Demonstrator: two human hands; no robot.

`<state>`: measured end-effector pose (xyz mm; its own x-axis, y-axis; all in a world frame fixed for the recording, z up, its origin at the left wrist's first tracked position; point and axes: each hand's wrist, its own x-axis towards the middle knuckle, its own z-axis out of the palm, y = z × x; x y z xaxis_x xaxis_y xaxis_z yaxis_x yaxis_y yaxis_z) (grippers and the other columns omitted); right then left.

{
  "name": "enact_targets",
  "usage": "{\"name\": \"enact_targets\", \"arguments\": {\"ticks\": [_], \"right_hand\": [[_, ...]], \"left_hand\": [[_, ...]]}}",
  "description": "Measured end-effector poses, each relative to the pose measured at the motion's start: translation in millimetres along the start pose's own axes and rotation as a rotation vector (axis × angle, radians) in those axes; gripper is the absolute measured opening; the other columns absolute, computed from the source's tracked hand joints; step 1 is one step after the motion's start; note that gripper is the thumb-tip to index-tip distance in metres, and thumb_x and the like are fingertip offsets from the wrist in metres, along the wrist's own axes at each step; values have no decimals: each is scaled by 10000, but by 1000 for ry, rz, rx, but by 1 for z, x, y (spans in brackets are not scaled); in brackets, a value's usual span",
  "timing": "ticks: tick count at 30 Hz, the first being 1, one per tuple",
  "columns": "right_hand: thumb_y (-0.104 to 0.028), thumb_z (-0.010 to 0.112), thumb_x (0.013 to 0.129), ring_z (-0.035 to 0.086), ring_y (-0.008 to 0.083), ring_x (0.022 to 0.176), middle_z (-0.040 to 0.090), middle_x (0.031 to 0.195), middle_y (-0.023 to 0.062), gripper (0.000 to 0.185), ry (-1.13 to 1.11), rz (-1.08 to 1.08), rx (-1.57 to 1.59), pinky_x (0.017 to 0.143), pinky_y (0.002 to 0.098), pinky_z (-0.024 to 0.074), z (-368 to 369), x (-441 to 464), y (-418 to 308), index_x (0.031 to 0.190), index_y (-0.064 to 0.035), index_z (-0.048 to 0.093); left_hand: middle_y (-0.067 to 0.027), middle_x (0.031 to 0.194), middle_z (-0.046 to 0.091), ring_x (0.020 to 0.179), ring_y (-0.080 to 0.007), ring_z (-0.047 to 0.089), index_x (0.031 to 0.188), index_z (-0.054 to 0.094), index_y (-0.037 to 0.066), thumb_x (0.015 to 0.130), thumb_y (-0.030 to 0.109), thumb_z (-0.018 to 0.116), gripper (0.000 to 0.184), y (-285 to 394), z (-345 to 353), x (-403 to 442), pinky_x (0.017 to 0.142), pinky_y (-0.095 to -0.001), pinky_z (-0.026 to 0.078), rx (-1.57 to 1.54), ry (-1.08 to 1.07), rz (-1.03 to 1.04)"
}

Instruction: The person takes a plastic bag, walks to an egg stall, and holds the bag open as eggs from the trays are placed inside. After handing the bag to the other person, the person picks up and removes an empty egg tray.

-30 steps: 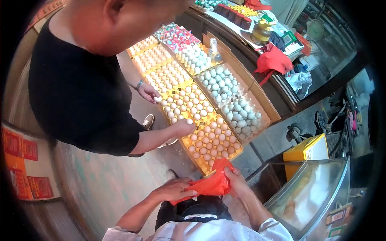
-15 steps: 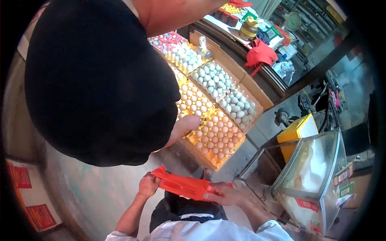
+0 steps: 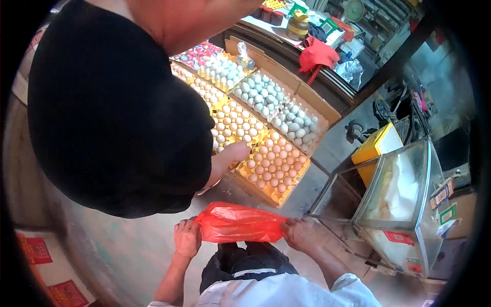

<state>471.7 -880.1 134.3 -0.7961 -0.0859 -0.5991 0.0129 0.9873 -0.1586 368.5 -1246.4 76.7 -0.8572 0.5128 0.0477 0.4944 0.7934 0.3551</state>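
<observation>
A red plastic bag (image 3: 240, 223) stretches between my two hands at waist height. My left hand (image 3: 187, 238) is closed on one end of it. At the opposite end, my right hand (image 3: 300, 233) grips the bag with bent fingers. Beyond the bag stand yellow trays of brown eggs (image 3: 273, 161). Another person in a black sleeve (image 3: 117, 112) leans in from the left, and that person's hand (image 3: 234, 153) reaches to the edge of the egg trays.
Pale bluish eggs (image 3: 260, 93) fill clear trays in a cardboard box (image 3: 312, 102). At right stands a glass case (image 3: 396, 194) with a yellow box (image 3: 377, 143) behind it. A counter at the back carries a jar (image 3: 297, 25) and a red bag (image 3: 317, 53).
The red bag has spread from a narrow strip into a wider, fuller sheet. My right hand has shifted slightly right and up, its fingers now curled at the bag's end.
</observation>
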Motion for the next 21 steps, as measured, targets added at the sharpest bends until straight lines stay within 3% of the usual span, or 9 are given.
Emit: {"name": "enact_targets", "arguments": {"ticks": [5, 8, 11, 17, 21], "right_hand": [[-299, 640, 876, 620, 318, 1082, 584, 1276, 146, 301, 203, -105, -16, 886, 446, 496, 1, -2, 4, 1113, -113, 644], [-301, 666, 859, 650, 335, 1037, 550, 1318, 164, 316, 227, -87, -16, 852, 468, 514, 0, -2, 5, 1107, -106, 648], [-284, 619, 890, 686, 352, 966, 552, 1311, 182, 277, 51, 3, 69, 808, 485, 534, -2, 4, 1, 1094, -97, 644], [-177, 487, 926, 714, 369, 871, 604, 1205, 220, 223, 54, 41, 114, 777, 498, 549, 27, 19, 11, 956, -52, 669], [-153, 489, 914, 715, 368, 859, 630, 1145, 217, 221, 28, 45, 106, 769, 506, 547, 44, 21, 17, 919, -41, 680]], "left_hand": [[-70, 1190, 643, 968, -269, 581, 1067, 677, 83, 791, 58, 596, 289, 4, -6, -10, 821, -414, 440, 120, -103, -73], [-80, 1197, 644, 969, -275, 597, 1081, 674, 88, 784, 47, 588, 312, 4, -6, -18, 827, -411, 451, 173, -90, -91], [-110, 1202, 637, 982, -295, 601, 1072, 673, 77, 774, 52, 589, 310, 12, -11, -17, 827, -420, 468, 155, -96, -126], [-127, 1206, 650, 982, -293, 616, 1135, 668, 64, 799, 95, 614, 342, 16, 11, -22, 840, -425, 487, 36, -121, -81], [-115, 1186, 661, 999, -281, 605, 1107, 686, 66, 816, 110, 613, 303, 25, 14, -18, 855, -415, 472, 71, -181, -78]]}}
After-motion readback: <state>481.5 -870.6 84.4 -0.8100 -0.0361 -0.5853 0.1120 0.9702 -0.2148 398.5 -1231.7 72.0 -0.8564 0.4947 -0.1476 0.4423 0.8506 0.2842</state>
